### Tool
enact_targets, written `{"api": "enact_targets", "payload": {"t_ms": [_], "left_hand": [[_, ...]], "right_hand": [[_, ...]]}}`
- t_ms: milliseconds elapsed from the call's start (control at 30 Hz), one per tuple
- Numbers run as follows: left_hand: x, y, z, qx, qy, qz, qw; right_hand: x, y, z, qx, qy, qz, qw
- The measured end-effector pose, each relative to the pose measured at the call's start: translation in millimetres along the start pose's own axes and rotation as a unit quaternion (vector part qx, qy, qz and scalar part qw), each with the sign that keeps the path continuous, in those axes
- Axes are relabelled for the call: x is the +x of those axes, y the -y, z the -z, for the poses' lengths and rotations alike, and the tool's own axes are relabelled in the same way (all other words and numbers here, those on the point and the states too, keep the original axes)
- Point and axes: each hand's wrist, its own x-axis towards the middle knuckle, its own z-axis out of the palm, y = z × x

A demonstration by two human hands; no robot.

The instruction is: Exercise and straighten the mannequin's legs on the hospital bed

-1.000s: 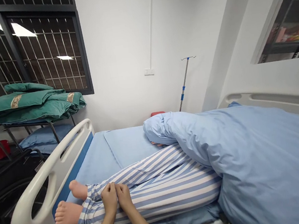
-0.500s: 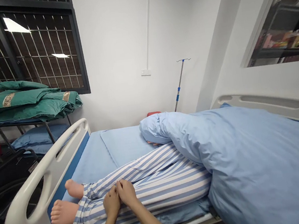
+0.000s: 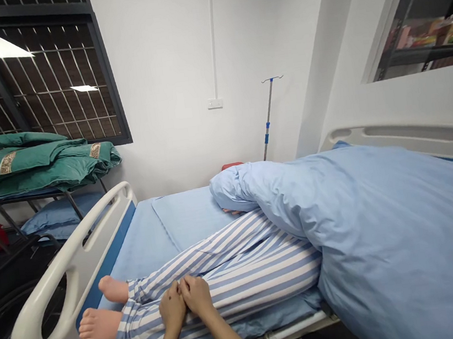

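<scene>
my left hand [image 3: 172, 308] and right hand [image 3: 197, 295] lie curved over the shin of a striped trouser leg [image 3: 243, 292], side by side with the fingers meeting. whether they are clenching the soft cotton or only resting on it, i cannot tell. the leg lies on a smooth blue bed sheet [image 3: 145, 247], its blue-and-white stripes bunching into folds near the cuff. just past the cuffs, a smooth bare foot [image 3: 99, 328] and a second bare foot [image 3: 112, 289] lie just beside a white moulded side rail [image 3: 79, 247] with rounded oval cut-outs. a puffy, softly creased blue duvet [image 3: 386, 237] covers the upper part of the figure, up against a second white rail [image 3: 405, 133]. farther off, folded green quilts [image 3: 29, 165] with patterned gold bands sit on a metal rack [image 3: 32, 196] beneath a barred window [image 3: 44, 88], and a thin steel iv pole [image 3: 268, 114] with blue fittings stands against the white wall [image 3: 164, 77].
</scene>
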Motion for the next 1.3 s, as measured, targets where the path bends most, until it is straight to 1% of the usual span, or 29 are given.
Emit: {"api": "enact_targets", "payload": {"t_ms": [100, 133, 200, 267, 300, 367, 400, 433, 500, 567, 600, 667, 800, 867, 967, 1067, 1133, 1233, 1300], "left_hand": [[2.6, -2.1, 5.9, -0.043, 0.009, -0.004, 0.999], [4.7, -4.3, 9.9, -0.069, -0.003, -0.004, 0.998], [10.0, -11.4, 19.4, -0.136, -0.054, 0.005, 0.989], [15.4, -21.6, 27.0, -0.222, -0.118, 0.032, 0.967], [17.4, -27.1, 28.5, -0.265, -0.138, 0.046, 0.953], [18.5, -36.4, 25.1, -0.328, -0.145, 0.061, 0.931], [17.4, -39.5, 20.3, -0.347, -0.136, 0.066, 0.926], [15.3, -41.3, 13.9, -0.350, -0.122, 0.066, 0.926], [9.2, -41.3, -0.6, -0.304, -0.093, 0.051, 0.947], [3.3, -38.8, -12.1, -0.216, -0.066, 0.035, 0.974], [1.3, -37.4, -15.4, -0.170, -0.053, 0.027, 0.984], [-0.6, -35.6, -17.1, -0.108, -0.032, 0.019, 0.993], [-0.4, -36.0, -11.6, -0.069, -0.012, 0.011, 0.998], [-1.0, -37.4, -10.1, -0.066, -0.008, 0.011, 0.998], [-3.6, -40.2, -10.1, -0.057, -0.002, -0.007, 0.998], [-6.2, -43.7, -9.7, -0.038, -0.008, -0.018, 0.999], [-7.1, -45.7, -9.5, -0.035, -0.016, -0.011, 0.999], [-7.8, -47.1, -11.0, -0.034, -0.023, -0.010, 0.999], [-8.9, -46.9, -12.6, -0.031, -0.029, -0.017, 0.999]], "right_hand": [[4.7, -0.7, 4.8, 0.053, -0.012, -0.019, 0.998], [6.6, -1.0, 6.2, 0.072, -0.017, -0.023, 0.997], [10.0, -2.1, 7.5, 0.112, -0.025, -0.033, 0.993], [12.3, -4.0, 6.9, 0.153, -0.032, -0.043, 0.987], [13.2, -5.3, 6.2, 0.174, -0.035, -0.047, 0.983], [14.7, -8.6, 4.4, 0.211, -0.038, -0.049, 0.976], [15.2, -10.4, 3.5, 0.225, -0.042, -0.050, 0.972], [15.7, -12.1, 2.6, 0.238, -0.046, -0.053, 0.969], [16.2, -14.9, 0.9, 0.262, -0.056, -0.065, 0.961], [16.0, -16.2, -0.5, 0.278, -0.063, -0.075, 0.956], [15.7, -16.3, -1.1, 0.279, -0.064, -0.077, 0.955], [14.6, -15.8, -1.8, 0.267, -0.065, -0.075, 0.959], [14.4, -14.2, 5.0, 0.199, -0.034, -0.063, 0.977], [17.0, -13.4, 15.8, 0.175, -0.014, -0.049, 0.983], [22.9, -12.3, 37.7, 0.143, 0.013, -0.013, 0.990], [25.2, -14.5, 51.4, 0.118, 0.020, 0.004, 0.993], [22.4, -19.6, 50.3, 0.110, 0.014, -0.008, 0.994], [14.9, -29.6, 39.0, 0.089, -0.007, -0.036, 0.995], [12.1, -34.9, 32.8, 0.094, -0.026, -0.048, 0.994]]}}
